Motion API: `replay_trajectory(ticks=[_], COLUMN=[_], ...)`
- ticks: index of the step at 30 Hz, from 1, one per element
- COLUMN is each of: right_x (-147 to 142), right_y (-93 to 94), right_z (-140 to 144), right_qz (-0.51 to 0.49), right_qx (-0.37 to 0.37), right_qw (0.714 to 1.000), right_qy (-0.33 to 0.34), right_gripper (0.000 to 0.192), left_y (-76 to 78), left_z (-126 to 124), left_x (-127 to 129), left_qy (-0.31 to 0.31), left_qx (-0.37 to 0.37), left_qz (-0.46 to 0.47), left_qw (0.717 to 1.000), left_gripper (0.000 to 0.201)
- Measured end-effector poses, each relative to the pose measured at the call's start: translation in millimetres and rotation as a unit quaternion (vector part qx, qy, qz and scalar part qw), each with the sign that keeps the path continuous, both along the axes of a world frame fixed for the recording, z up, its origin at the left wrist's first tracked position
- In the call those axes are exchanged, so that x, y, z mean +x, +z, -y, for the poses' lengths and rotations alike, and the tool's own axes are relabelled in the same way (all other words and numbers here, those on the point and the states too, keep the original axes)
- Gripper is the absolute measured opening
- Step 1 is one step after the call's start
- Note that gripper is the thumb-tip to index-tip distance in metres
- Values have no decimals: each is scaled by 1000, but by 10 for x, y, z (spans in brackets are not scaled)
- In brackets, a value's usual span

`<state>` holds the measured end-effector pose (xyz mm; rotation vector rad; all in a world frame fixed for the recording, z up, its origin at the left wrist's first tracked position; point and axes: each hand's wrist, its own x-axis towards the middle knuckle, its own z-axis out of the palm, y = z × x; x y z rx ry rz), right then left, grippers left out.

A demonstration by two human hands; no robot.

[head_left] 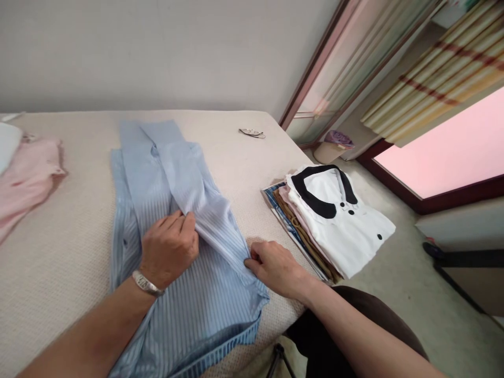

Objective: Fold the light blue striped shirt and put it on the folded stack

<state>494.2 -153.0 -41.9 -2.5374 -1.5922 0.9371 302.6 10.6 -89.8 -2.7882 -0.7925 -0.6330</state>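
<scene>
Pinching blue striped shirt [173,210] fold: left hand [169,247] knuckles-up | right hand [275,268] pinching its edge

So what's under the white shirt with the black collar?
The white shirt tops a stack of folded clothes on the bed's edge. Only their edges peek out: pinkish, tan, and a blue patterned one at the bottom. What kinds of clothes they are stays hidden.
</scene>
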Motion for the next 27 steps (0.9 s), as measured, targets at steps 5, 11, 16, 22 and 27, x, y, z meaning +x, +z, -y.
replay_trajectory(ticks=[5, 11, 16, 22, 27], right_x=[59, 254, 245, 274, 240], right_y=[17, -48, -235, -288, -231], right_z=[29, -313, -684, -685, -635], right_qz=[-6, 19, -14, 19, 133], right_qx=[0, 97, 113, 102, 92], right_qw=[1000, 995, 993, 994, 986], right_qy=[6, -26, -28, -22, 35], right_gripper=[22, 23, 18, 16, 19], left_y=[105, 60, 8, 1, 99], left_z=[41, -4, -27, -45, 14], left_x=[15, 22, -11, -3, 15], left_qy=[29, 37, 46, 50, 19], left_qx=[-10, -29, -35, -39, -34], left_qz=[-92, -90, -77, -76, -10], left_qw=[995, 995, 995, 995, 999], left_gripper=[14, 12, 11, 14, 15])
